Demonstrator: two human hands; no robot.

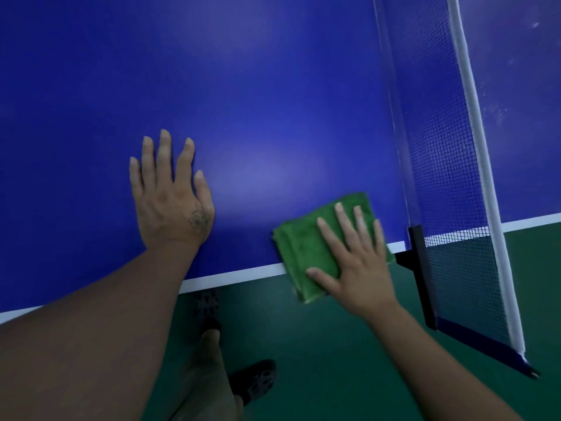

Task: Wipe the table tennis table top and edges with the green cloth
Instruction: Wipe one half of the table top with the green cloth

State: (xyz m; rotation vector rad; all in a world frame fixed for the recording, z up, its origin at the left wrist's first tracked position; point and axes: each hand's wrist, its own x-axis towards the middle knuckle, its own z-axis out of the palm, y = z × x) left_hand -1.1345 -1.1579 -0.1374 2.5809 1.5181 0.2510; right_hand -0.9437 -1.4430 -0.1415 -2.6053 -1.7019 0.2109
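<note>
The blue table tennis table point(243, 86) fills the upper view, with a white line along its near edge. A folded green cloth point(303, 247) lies across that near edge, partly overhanging it, close to the net post. My right hand point(355, 262) presses flat on the cloth with straight, spread fingers. To the left, my left hand point(170, 192) rests palm down on the bare blue top, fingers straight and spread, holding nothing.
The net point(449, 177) with its white top band runs along the right, fixed by a black clamp post point(420, 268) just right of the cloth. Below the table edge lies a green floor point(334, 360), with my dark shoes point(258, 381) on it.
</note>
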